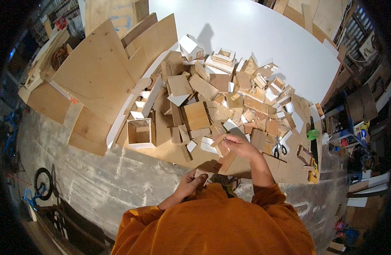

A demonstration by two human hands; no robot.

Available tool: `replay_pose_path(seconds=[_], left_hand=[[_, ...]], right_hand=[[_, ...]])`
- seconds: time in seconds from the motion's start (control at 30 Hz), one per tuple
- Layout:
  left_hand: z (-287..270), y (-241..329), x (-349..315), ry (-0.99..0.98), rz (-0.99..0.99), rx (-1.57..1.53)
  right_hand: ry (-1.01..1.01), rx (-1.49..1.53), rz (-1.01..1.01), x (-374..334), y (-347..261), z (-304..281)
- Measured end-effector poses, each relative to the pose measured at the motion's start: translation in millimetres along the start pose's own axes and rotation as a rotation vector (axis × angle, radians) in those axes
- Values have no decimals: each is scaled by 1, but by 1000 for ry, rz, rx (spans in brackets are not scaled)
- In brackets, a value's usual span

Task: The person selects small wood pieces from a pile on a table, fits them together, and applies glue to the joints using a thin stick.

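Looking down at a table [263,38] buried in wood scraps, with both hands busy near its close edge. Right hand [240,146] is up over the pile, fingers pressed together in a pinch on a thin wood strip [218,140]. That strip's long axis runs on a slant, its free end pointing up and to the person's right, the lower end to the left, and it sits just above the offcuts at the front of the heap. Left hand [190,183] is lower, off the table edge and close to the orange sleeve [153,214], fingers curled round a small block [202,173]; it's short and stubby, so can't really tell which way it points. The two hands are near each other but apart.

Around them: black-handled scissors [280,148] just right of the right hand, an open wooden box [140,132] to the left, big plywood sheets [102,72] leaning past the table's left end, and a bike [42,185] on the concrete floor.
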State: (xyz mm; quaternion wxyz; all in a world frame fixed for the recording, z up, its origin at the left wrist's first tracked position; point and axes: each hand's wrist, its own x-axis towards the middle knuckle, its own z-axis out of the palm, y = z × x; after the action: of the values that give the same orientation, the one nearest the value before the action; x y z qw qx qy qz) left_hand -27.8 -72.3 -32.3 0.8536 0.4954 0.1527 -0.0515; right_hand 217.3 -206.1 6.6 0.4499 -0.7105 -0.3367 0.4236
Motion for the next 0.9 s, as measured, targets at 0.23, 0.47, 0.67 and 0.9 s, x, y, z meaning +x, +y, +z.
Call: replay_pose_path(seconds=[0.23, 0.47, 0.67, 0.9], left_hand=[[3, -7, -2, 86, -30, -12], [12, -3, -11, 194, -46, -44], [29, -20, -6, 245, -73, -55], [66, -19, 2, 308, -27, -61]], right_hand=[[395, -479, 139, -7, -5, -42], [715, -806, 203, -3, 21, -105], [552, -705, 466, -11, 5, -128], [583, -751, -168, 15, 6, -114]])
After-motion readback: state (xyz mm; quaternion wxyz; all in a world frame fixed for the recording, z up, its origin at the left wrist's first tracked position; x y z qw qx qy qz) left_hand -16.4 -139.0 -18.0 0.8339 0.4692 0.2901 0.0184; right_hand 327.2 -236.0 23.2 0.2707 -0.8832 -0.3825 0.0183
